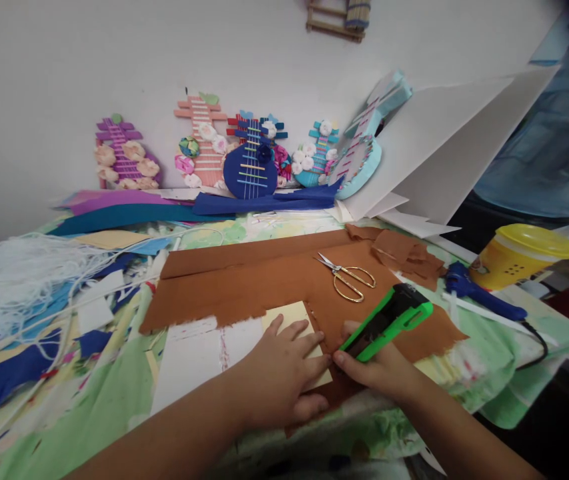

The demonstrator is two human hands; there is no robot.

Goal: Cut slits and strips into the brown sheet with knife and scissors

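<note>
My left hand (279, 367) lies flat with its fingers spread, pressing a pale yellow card (287, 312) onto brown sheet material (234, 287). In my right hand (379, 367) is a green and black utility knife (389, 320), tilted with its front end low beside the card's right edge. Its blade is hidden by the fingers. White board (189, 360) with reddish marks sits under and left of my left hand. Gold-handled scissors (349, 277) rest partly open on the brown sheet, beyond both hands. Crumpled brown scraps (404, 253) lie at its far right corner.
A blue glue gun (484, 293) with a cord and a yellow tub (519, 257) stand at right. White string (24, 287) is heaped at left among coloured scraps. Decorated model lutes (250, 163) lean on the wall; large white boards (444, 147) lean at back right.
</note>
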